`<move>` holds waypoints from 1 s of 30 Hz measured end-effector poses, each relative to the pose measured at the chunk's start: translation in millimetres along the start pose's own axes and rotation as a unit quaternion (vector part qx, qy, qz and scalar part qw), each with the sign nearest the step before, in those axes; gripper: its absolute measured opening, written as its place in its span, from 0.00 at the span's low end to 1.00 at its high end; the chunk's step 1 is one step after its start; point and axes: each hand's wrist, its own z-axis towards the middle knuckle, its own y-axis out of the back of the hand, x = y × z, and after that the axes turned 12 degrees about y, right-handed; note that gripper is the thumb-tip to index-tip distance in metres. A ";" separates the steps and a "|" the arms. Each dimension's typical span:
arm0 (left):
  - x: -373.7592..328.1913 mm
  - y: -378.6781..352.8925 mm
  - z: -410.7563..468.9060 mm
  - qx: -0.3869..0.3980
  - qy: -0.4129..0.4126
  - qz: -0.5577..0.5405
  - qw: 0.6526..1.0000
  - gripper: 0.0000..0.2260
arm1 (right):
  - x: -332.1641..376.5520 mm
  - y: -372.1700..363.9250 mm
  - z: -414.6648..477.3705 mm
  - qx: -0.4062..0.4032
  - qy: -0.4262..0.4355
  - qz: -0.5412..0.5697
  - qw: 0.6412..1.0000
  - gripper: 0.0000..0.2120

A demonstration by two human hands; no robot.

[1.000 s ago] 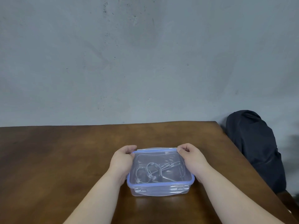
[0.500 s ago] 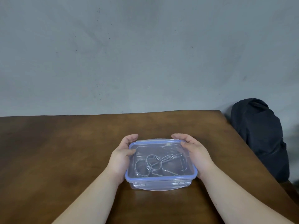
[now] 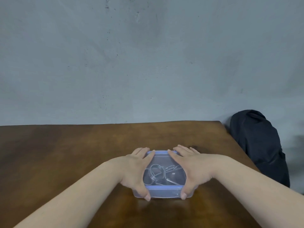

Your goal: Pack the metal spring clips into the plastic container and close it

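Lower centre, on the table (image 3: 65, 153): left hand (image 3: 136, 170) pressed flat, fingers straight, on the lidded container (image 3: 164, 193), thumb over its near wall; clips (image 3: 158, 173) lie inside; right hand (image 3: 189, 167) pressed flat likewise, gripping nothing; dark bag (image 3: 258, 145) at right edge.

Clear plastic container (image 3: 162, 193); shiny metal clips (image 3: 158, 172); glossy wood table (image 3: 74, 150).

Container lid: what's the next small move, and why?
Probably press down and snap the near side shut. The metal spring clips are already inside, the lid sits on the container, and the left hand and right hand lie flat on it, thumbs over the near edge.
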 end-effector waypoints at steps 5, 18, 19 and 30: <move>-6.4 -3.8 0.2 -0.038 -0.011 0.004 0.999 0.60 | 12.0 -3.7 2.6 -0.031 -0.007 -0.034 0.999 0.62; -9.8 -29.8 -4.7 -0.115 -0.003 -0.153 0.982 0.58 | 7.5 -14.8 2.5 -0.110 0.023 0.022 0.993 0.57; -10.0 -31.1 -5.7 -0.116 -0.003 -0.171 0.978 0.58 | 8.5 -16.0 1.9 -0.120 0.025 0.028 0.992 0.57; -7.4 -40.3 -15.9 -0.121 -0.012 -0.238 0.964 0.58 | 12.0 -21.3 -7.1 -0.140 0.027 0.066 0.988 0.57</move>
